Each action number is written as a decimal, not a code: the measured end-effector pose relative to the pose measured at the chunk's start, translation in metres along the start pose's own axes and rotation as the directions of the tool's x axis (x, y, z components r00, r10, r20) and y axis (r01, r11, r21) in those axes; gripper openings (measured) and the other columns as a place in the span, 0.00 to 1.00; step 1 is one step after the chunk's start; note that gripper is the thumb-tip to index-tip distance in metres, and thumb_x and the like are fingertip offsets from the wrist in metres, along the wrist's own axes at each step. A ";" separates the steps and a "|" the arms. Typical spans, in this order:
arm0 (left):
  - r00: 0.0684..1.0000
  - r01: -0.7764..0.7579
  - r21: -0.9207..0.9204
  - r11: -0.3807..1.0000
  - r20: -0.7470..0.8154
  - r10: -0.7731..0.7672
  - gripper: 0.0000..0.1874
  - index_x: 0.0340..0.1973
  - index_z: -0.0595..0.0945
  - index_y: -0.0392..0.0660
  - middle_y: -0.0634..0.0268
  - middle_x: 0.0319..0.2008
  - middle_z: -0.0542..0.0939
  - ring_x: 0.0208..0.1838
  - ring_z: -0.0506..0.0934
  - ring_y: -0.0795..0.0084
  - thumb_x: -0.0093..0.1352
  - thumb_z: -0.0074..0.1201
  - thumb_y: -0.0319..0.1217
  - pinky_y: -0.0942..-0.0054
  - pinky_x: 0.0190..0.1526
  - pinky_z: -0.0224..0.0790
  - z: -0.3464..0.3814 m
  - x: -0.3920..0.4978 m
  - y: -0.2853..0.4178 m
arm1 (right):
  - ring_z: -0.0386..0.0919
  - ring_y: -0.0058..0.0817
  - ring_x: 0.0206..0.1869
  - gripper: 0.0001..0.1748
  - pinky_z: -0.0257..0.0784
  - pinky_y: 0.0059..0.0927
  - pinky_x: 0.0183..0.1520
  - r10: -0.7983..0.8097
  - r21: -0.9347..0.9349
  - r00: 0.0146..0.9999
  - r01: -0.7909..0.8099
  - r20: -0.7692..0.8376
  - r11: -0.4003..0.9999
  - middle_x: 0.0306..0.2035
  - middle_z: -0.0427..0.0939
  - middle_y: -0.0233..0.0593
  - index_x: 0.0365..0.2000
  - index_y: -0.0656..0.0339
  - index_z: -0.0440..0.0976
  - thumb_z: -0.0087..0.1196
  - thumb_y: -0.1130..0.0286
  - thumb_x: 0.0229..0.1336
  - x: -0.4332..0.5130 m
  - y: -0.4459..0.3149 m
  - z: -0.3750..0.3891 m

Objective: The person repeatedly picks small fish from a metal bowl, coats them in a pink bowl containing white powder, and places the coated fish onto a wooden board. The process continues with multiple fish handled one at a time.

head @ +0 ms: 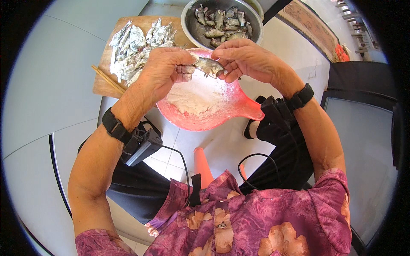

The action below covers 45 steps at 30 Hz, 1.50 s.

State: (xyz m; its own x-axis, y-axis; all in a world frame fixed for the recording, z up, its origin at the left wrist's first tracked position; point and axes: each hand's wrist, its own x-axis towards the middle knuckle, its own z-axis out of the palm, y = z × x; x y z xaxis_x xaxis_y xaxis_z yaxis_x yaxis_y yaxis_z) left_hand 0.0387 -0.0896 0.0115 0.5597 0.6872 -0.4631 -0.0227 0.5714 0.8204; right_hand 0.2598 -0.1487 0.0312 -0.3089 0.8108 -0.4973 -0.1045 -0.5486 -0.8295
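Observation:
A small, uncoated fish (209,66) is stretched between my two hands, above a pink plastic scoop (205,123) that holds white flour (200,92). My left hand (169,65) grips one end of the fish, and its fingertips are dusted white. At the other end, the thumb and fingers of my right hand (237,59) pinch the fish. Several flour-coated fish (137,38) lie on a wooden cutting board (102,76) at the upper left. Beyond the scoop, a steel bowl (189,28) holds several uncoated fish (224,24).
A pair of wooden chopsticks (108,79) rests on the board's near left edge. The scoop's handle (253,110) points right, toward my leg. Black cables (182,160) run from devices strapped on my wrists. Grey cabinet panels (64,73) stand at left, with a pink stool leg (202,166) below.

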 end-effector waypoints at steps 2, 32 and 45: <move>1.000 -0.013 0.012 1.000 -0.015 0.013 0.03 0.29 0.81 0.38 0.69 0.23 0.76 0.24 0.73 0.79 0.60 0.58 0.24 0.78 0.27 0.70 -0.001 0.001 0.000 | 0.82 0.30 0.34 0.13 0.80 0.26 0.37 -0.003 0.041 1.000 0.002 0.015 0.999 0.34 0.77 0.37 0.40 0.66 0.74 0.56 0.68 0.59 -0.001 0.001 -0.004; 0.987 -0.137 0.073 0.988 -0.069 0.142 0.04 0.25 0.79 0.38 0.67 0.21 0.76 0.23 0.72 0.78 0.60 0.56 0.25 0.77 0.26 0.68 -0.002 0.000 0.002 | 0.80 0.27 0.35 0.18 0.78 0.27 0.38 -0.057 -0.022 0.995 0.055 -0.087 0.998 0.32 0.78 0.38 0.40 0.67 0.72 0.57 0.83 0.44 0.001 0.006 -0.004; 0.981 -0.154 0.089 0.984 -0.110 0.163 0.04 0.27 0.80 0.36 0.65 0.22 0.77 0.22 0.72 0.78 0.57 0.55 0.24 0.79 0.25 0.66 -0.002 -0.005 0.009 | 0.80 0.29 0.31 0.15 0.78 0.26 0.34 -0.194 -0.145 0.971 0.174 -0.140 0.974 0.31 0.78 0.43 0.36 0.70 0.73 0.57 0.85 0.42 0.001 0.007 -0.009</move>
State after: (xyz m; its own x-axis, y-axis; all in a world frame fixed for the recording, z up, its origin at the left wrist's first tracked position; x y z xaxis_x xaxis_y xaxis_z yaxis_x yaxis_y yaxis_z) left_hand 0.0336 -0.0871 0.0205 0.4540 0.8162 -0.3574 -0.0349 0.4171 0.9082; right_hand 0.2671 -0.1503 0.0225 -0.1473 0.9224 -0.3571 -0.0187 -0.3636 -0.9314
